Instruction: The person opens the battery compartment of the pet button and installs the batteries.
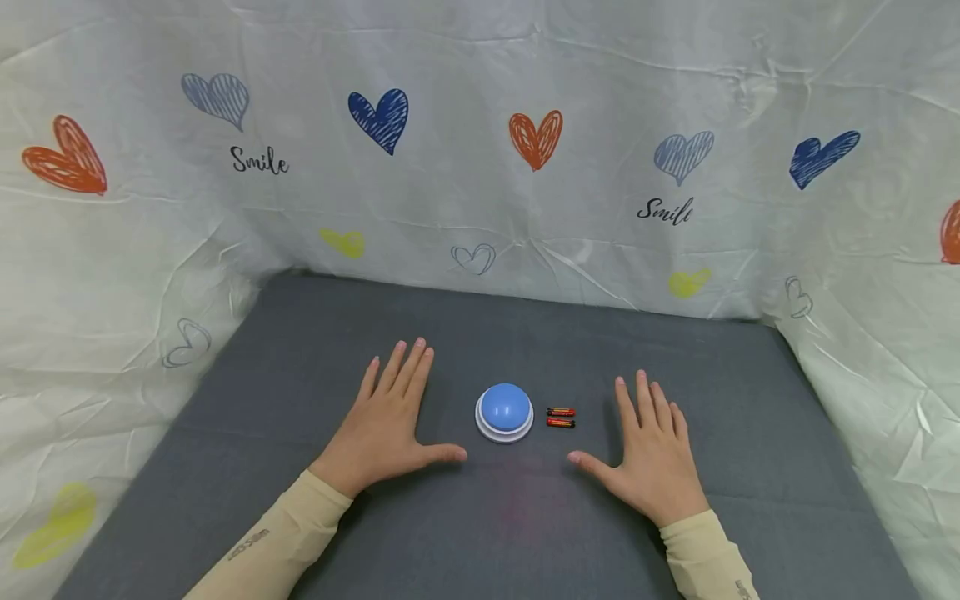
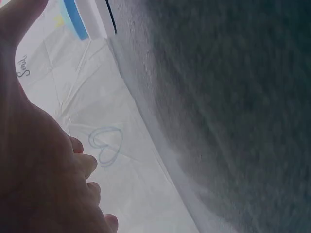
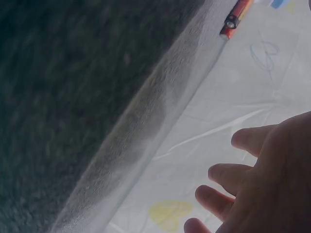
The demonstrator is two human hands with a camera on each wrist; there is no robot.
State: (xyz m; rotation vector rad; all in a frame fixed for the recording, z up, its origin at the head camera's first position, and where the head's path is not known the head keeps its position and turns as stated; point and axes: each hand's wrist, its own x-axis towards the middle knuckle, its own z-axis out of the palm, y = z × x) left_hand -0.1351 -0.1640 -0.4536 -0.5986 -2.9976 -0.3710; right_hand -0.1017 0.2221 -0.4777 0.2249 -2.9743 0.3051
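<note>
Behind the round, blue-and-white, plastic-looking domed button [image 1: 506, 406], my landmark, I see a pale, creased, heart-printed sheet [image 1: 450, 200]; under the button spreads a dark grey, cloth-covered worktop [image 1: 750, 433]. To the button's left is the bare left hand [image 1: 386, 429], fingers straight, thumb spread well apart, holding nothing. To its right, the bare right hand [image 1: 654, 460] mirrors it, digits apart and grasping nothing. Both seem poised over the worktop, though I can't judge the clearance. The button sits dome up, just beyond the gap between the two thumbs, touching neither. Just to its right, between it and the right hand, lie two small red-and-black cylindrical batteries [image 1: 561, 422], side by side with a narrow gap. I read this as a ready pose, nothing gripped yet, so I'd favour the right hand for the batteries: lower thumb and index finger across one slim body at a time, since a sideways nudge would probably set it rolling. For the button, I'd steady the rim with the left hand and stay off the dome, which may well press down.
</note>
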